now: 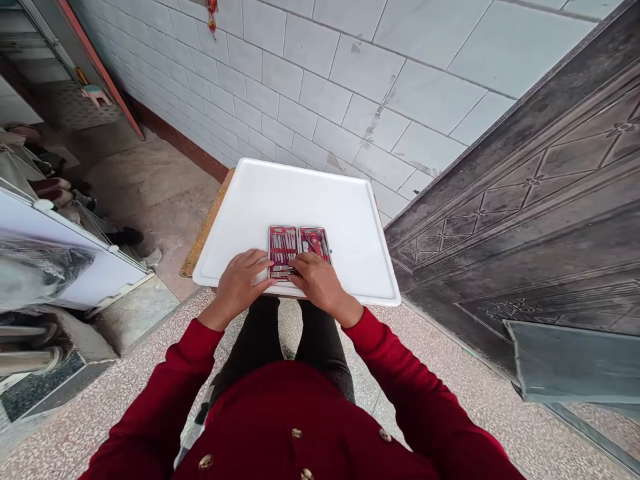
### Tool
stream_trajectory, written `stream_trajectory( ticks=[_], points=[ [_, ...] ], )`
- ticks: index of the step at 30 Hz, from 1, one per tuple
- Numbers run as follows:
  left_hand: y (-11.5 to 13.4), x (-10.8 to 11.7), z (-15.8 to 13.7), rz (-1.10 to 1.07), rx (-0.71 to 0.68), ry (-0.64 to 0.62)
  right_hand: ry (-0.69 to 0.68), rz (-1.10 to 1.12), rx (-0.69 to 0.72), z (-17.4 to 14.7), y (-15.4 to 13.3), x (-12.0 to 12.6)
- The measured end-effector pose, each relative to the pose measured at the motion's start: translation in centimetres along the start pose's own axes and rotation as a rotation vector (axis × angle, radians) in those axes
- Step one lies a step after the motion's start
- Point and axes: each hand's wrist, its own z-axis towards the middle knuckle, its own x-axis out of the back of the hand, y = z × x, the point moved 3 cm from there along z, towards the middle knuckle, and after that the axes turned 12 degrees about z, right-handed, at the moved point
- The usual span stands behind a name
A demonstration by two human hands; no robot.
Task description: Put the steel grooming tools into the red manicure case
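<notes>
Two contacts: left hand (pixel 243 277), thumb and fingers apart, touches the left edge of an open red-lined rectangular case (pixel 299 239), lower centre of frame; right hand (pixel 320 280) curls over its lower middle, can't tell if it's pinching anything. Best to keep the case braced flat, fingertips light on the slim silvery metal tools (pixel 283 243). Beneath: smooth white raised-rim tabletop (pixel 310 193); pale rectangular wall tiles (pixel 310 50), upper centre.

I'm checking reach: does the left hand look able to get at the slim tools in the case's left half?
Probably yes: the left hand is at the case, and the slim tools are mostly uncovered.
</notes>
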Motion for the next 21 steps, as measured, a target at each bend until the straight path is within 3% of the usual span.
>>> stream_trajectory(
  ticks=[6, 13, 18, 21],
  points=[
    [0.0, -0.3, 0.0, 0.02, -0.01, -0.006, -0.218, -0.122, 0.099, 2.0, -0.9, 0.4],
    [0.0, -0.4, -0.3, 0.025, 0.007, -0.008, -0.383, -0.164, 0.193, 2.8, -0.3, 2.4],
    [0.0, -0.4, -0.5, 0.032, 0.022, -0.013, -0.402, -0.149, 0.166, 2.0, 1.0, 5.3],
    [0.1, -0.4, -0.6, 0.027, 0.03, -0.009, -0.3, -0.073, 0.121, 3.3, 1.4, 6.0]
  ],
)
